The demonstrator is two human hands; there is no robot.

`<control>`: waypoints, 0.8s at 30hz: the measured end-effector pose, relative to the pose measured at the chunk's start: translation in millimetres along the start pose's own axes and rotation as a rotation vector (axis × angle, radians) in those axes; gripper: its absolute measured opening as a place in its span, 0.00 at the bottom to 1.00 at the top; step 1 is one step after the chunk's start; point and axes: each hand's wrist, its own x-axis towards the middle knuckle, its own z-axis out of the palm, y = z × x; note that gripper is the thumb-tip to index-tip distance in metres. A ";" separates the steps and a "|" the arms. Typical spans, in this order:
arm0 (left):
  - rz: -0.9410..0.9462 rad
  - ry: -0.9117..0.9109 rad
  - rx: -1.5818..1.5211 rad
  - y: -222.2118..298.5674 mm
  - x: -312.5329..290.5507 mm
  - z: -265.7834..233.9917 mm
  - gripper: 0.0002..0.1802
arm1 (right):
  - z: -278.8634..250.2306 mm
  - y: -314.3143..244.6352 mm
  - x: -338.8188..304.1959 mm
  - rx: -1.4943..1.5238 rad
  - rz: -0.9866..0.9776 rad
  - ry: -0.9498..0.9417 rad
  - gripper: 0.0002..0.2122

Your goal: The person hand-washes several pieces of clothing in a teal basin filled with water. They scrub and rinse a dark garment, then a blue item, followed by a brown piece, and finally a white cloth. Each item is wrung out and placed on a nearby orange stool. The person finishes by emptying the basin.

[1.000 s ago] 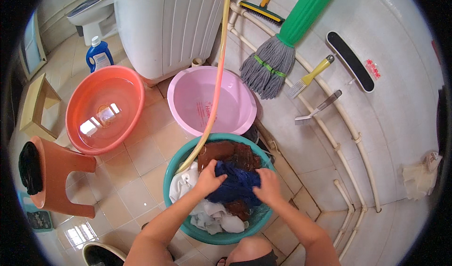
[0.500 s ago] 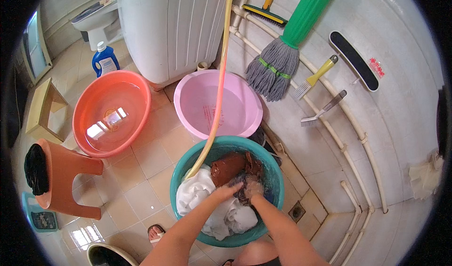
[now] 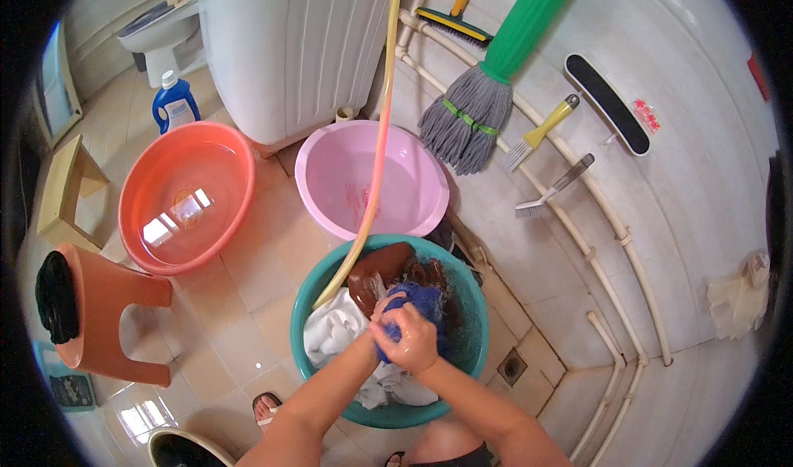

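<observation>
Both hands are together over a teal basin (image 3: 477,335), closed on a bunched, wet blue cloth (image 3: 426,303). My left hand (image 3: 381,316) grips its near left side, its fingers partly hidden by my right hand (image 3: 410,343), which wraps round the near side. Soaked brown cloth (image 3: 387,264) lies at the basin's far side, beyond the blue one. White cloth (image 3: 330,331) fills the left and near part, beneath my forearms. Splashing water shows to the right of the blue cloth. A yellow hose (image 3: 382,169) hangs down into the basin at its left rim.
Beyond stands a pink basin (image 3: 318,182); to the left are an orange basin (image 3: 244,211) with water, a blue bottle (image 3: 175,103) and an orange stool (image 3: 107,310). A mop (image 3: 467,116) and brushes (image 3: 541,132) hang along the right wall's pipes. A floor drain (image 3: 512,366) lies right.
My hands have lifted the blue cloth up from among the laundry and now clasp it together. The brown cloth has shifted slightly. The whole view has moved a little.
</observation>
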 end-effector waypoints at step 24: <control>-0.290 -0.150 2.237 -2.5 -15.8 -4.2 0.34 | 76.2 196.1 -94.1 -0.720 0.849 -0.918 0.23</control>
